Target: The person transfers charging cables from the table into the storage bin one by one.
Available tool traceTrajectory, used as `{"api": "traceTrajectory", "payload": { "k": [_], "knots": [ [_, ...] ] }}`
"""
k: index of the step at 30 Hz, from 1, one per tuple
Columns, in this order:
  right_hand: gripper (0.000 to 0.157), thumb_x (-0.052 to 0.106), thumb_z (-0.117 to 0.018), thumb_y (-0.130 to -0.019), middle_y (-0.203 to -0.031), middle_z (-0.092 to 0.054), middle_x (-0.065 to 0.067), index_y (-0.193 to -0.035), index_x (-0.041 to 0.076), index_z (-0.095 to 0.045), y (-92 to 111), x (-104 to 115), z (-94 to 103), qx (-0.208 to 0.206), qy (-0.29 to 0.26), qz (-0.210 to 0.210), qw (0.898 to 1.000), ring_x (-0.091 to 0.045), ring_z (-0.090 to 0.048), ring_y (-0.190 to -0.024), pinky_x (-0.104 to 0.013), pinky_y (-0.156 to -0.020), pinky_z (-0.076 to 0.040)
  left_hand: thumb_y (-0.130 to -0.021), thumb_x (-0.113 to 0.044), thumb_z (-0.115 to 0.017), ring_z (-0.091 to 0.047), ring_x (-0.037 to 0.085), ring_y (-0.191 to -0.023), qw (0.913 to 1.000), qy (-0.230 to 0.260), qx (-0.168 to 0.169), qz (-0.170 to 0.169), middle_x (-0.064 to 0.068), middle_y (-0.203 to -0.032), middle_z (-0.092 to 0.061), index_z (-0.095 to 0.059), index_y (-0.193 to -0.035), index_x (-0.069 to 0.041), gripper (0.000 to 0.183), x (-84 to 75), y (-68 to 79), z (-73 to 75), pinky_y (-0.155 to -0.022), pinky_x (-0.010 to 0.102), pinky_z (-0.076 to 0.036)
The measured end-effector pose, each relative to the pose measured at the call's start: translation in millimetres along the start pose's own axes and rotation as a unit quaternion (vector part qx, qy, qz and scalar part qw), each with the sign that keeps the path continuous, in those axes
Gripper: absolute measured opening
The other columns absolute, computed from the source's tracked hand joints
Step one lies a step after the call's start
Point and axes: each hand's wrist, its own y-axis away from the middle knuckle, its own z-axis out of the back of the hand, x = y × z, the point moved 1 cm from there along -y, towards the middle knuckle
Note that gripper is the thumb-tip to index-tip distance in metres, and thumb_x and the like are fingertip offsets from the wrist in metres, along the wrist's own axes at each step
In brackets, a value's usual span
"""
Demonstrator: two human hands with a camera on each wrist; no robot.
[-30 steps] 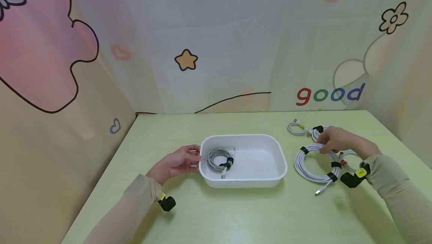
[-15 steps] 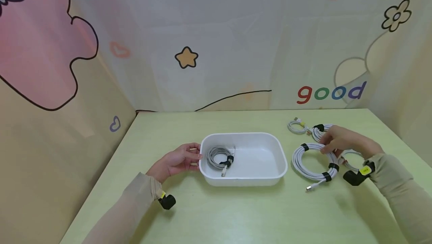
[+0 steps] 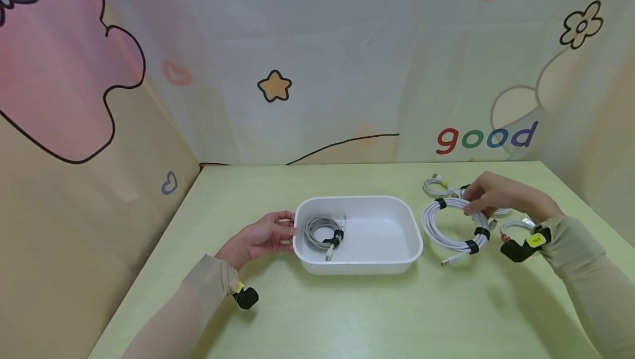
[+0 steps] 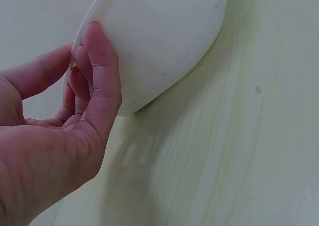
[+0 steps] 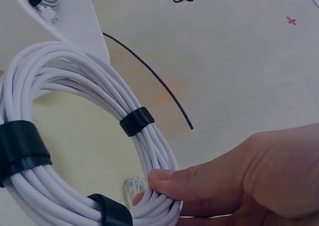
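My left hand [image 3: 262, 237] holds the left rim of a white plastic bin [image 3: 357, 268], thumb at the rim and fingers against the outer wall, as the left wrist view shows. Inside the bin, on its left side, lies a coiled grey cable [image 3: 312, 232] with a black strap. A larger coiled white cable [image 3: 429, 225] with several black straps is pinched at its upper right by my right hand [image 3: 511, 196]. In the right wrist view, the thumb presses on the strands of this white cable [image 5: 164, 158]. The coil hangs just right of the bin, one plug end dangling low.
Behind the coil lies a small white cable [image 3: 428, 188] with a yellow tie. Another coiled cable [image 3: 503, 212] is mostly hidden by my right hand. A further white cable [image 3: 516, 225] lies right of it, partly behind the wrist camera. A printed curtain [image 3: 317, 44] stands behind the table.
My right hand has raised the large white coil and moved it slightly left toward the bin. The left hand and the bin have stayed in place.
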Motion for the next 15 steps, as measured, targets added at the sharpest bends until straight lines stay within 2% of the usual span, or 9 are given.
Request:
{"api": "traceTrajectory", "payload": {
  "k": [7, 15],
  "knots": [
    [0.029, 0.012, -0.066, -0.090, -0.084, -0.068, -0.005, -0.113, -0.006, -0.064, -3.6, 21.3, 5.7, -0.012, 0.001, 0.007, 1.000, -0.015, -0.060, -0.070, -0.027, -0.067, -0.057, -0.094, 0.003, -0.048, -0.061, 0.011, -0.078, 1.0000, 0.003, 0.000, -0.003, 0.001, -0.094, -0.061, -0.041, -0.116, -0.004, 0.024, 0.3, 0.6, 0.3, -0.070, 0.029, -0.058],
    [0.030, 0.013, -0.066, -0.090, -0.086, -0.069, -0.008, -0.114, -0.005, -0.064, -13.9, 49.1, 0.9, -0.023, 0.016, 0.041, 0.999, -0.017, -0.062, -0.072, -0.027, -0.069, -0.057, -0.095, 0.004, -0.048, -0.062, 0.011, -0.078, 1.0000, 0.006, -0.001, -0.001, 0.001, -0.094, -0.062, -0.042, -0.114, -0.005, 0.023, 0.6, 0.0, 0.4, -0.069, 0.028, -0.058]
  ]
}}
